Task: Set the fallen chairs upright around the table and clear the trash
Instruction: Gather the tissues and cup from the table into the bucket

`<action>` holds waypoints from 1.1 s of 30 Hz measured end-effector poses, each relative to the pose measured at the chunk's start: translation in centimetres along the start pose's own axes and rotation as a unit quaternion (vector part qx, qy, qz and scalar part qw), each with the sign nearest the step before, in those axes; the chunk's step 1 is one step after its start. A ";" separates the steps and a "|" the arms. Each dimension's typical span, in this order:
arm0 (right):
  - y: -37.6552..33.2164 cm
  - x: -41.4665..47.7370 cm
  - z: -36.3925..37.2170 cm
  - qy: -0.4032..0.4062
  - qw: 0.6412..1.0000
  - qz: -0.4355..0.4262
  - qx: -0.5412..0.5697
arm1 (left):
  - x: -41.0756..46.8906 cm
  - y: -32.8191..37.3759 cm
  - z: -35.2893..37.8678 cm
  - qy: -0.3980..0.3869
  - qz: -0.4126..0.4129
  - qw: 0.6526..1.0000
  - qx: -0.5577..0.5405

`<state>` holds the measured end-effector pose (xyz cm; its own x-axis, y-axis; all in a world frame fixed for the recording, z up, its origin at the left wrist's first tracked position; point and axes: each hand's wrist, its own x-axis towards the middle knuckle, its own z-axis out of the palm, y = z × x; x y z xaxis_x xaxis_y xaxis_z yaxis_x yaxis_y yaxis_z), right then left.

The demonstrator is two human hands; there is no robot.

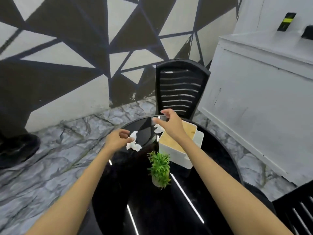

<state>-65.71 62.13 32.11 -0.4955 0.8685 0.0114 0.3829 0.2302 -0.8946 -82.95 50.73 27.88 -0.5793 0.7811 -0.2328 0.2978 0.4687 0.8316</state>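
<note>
A round black glossy table (135,192) fills the lower middle. My left hand (116,139) pinches a crumpled white tissue (133,141) just above the tabletop. My right hand (169,122) hovers with fingers apart over a second crumpled tissue (158,128) near the table's far edge, not touching it as far as I can tell. A black slatted chair (180,87) stands upright behind the table. Another black chair (298,212) shows partly at the lower right corner.
A white box with a tan inside (179,156) sits on the table under my right forearm. A small green potted plant (160,168) stands mid-table. A white cabinet (262,92) is at right, a patterned wall behind, and a person's dark shoe (18,148) at left.
</note>
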 end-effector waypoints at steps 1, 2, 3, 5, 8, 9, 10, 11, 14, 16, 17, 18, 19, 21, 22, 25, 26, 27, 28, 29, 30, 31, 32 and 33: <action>0.3 1.9 0.6 -0.012 0.999 0.001 -0.031 | 1.5 -0.4 0.3 -0.001 0.001 1.000 0.006; 0.8 3.7 1.3 -0.026 0.998 0.004 -0.065 | 2.7 -0.8 0.7 -0.004 -0.001 1.000 0.008; 1.3 5.2 2.0 -0.040 0.994 0.010 -0.098 | 3.8 -1.3 1.1 -0.008 -0.005 1.000 0.009; 2.6 7.7 3.2 -0.069 0.985 0.023 -0.155 | 5.6 -2.2 1.9 -0.011 -0.011 1.000 0.012; 4.7 10.5 4.7 -0.098 0.969 0.049 -0.220 | 7.7 -3.6 2.9 -0.031 -0.007 0.999 0.027; 5.3 11.3 5.1 -0.107 0.961 0.058 -0.248 | 8.1 -4.0 3.2 -0.039 -0.004 0.999 0.030; 5.7 12.0 5.4 -0.113 0.950 0.068 -0.282 | 8.4 -4.3 3.5 -0.044 -0.003 0.998 0.035; 6.0 12.6 5.6 -0.116 0.937 0.074 -0.321 | 8.8 -4.6 3.7 -0.048 -0.002 0.998 0.044; 6.6 14.2 6.2 -0.125 0.883 0.089 -0.444 | 9.6 -5.2 4.3 -0.061 0.005 0.994 0.094; 6.9 15.0 6.6 -0.134 0.859 0.127 -0.478 | 10.1 -5.4 4.5 -0.053 0.004 0.992 0.113; 7.1 15.2 6.7 -0.141 0.855 0.150 -0.477 | 10.3 -5.4 4.5 -0.046 0.003 0.992 0.117; 7.4 15.4 6.8 -0.149 0.854 0.166 -0.471 | 10.4 -5.4 4.6 -0.039 0.000 0.993 0.115; 7.7 15.5 6.9 -0.158 0.854 0.170 -0.466 | 10.6 -5.4 4.6 -0.034 -0.005 0.994 0.108; 8.3 15.4 7.1 -0.161 0.859 0.152 -0.462 | 10.7 -5.4 4.5 -0.022 -0.012 0.996 0.091; 8.4 15.3 7.2 -0.157 0.867 0.141 -0.451 | 10.7 -5.3 4.5 -0.017 -0.017 0.997 0.079; 7.8 14.9 7.4 -0.149 0.905 0.127 -0.377 | 10.5 -5.0 4.0 -0.009 -0.023 0.999 0.047; 7.4 14.9 7.5 -0.156 0.921 0.139 -0.328 | 10.4 -4.8 3.8 -0.003 -0.024 0.999 0.041; 6.9 14.8 7.5 -0.162 0.937 0.154 -0.269 | 10.2 -4.5 3.6 0.004 -0.026 0.999 0.035; 6.3 14.6 7.4 -0.165 0.949 0.163 -0.212 | 9.9 -4.2 3.3 0.011 -0.025 0.999 0.029; 5.6 14.2 7.2 -0.163 0.958 0.165 -0.167 | 9.6 -3.8 3.0 0.016 -0.023 0.999 0.021; 4.8 13.7 6.9 -0.160 0.965 0.161 -0.135 | 9.3 -3.2 2.8 0.020 -0.018 1.000 0.014; 4.1 13.2 6.6 -0.158 0.970 0.150 -0.109 | 8.8 -2.6 2.6 0.024 -0.011 1.000 0.010; 3.2 12.5 6.1 -0.155 0.975 0.136 -0.085 | 8.2 -1.8 2.4 0.027 -0.005 1.000 0.007; 2.4 11.7 5.6 -0.153 0.978 0.125 -0.063 | 7.6 -1.1 2.2 0.031 0.000 1.000 0.005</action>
<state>-74.93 70.38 27.61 -0.5774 0.7370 -0.3513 0.6047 0.0968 -0.7906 -85.98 57.05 24.15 -0.6243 0.7548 -0.2011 0.3050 0.4726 0.8268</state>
